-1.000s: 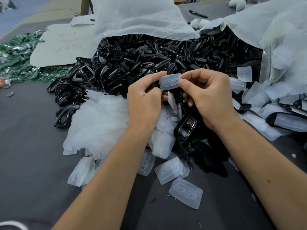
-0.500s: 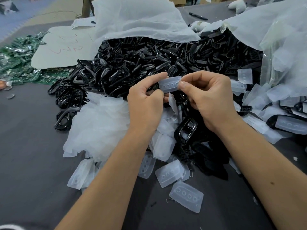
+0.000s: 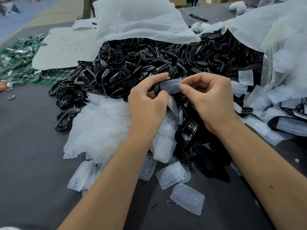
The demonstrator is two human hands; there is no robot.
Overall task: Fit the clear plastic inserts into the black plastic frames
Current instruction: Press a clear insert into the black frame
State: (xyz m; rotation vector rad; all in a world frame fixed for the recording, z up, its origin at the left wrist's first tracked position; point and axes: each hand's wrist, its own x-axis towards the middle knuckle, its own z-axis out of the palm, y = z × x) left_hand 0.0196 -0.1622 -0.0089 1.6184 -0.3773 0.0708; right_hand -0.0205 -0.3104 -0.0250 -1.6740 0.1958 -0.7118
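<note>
Both hands are working one clear insert (image 3: pixel 171 86) over the middle of the pile. Left hand (image 3: pixel 147 105) is pinching its left end, thumb and forefinger clamped, with a black frame (image 3: pixel 157 88) partly hidden behind the fingers. Right hand (image 3: pixel 211 100) is pinching the right end, thumb and forefinger clamped on it. The insert is showing four round dimples in a row.

Counts: two hands, one held insert. Three loose inserts are lying flat and countable at near centre on the grey table (image 3: pixel 33 146), nearest one (image 3: pixel 187 199) showing four dimples; more are overlapping under the arms and at right, not countable. One empty frame (image 3: pixel 186 130) is lying just below the right wrist. One frame with an insert already seated (image 3: pixel 289 126) is sitting at the right edge. Frames spilling from the far white bag (image 3: pixel 141 22) are too many to count. One black pen (image 3: pixel 198 17) is lying far right. Green circuit boards (image 3: pixel 15 63) are piled far left, uncountable.

Versus half a second ago: the insert is sitting tilted slightly more toward the camera, the grips are unchanged, and the loose parts are not moving.
</note>
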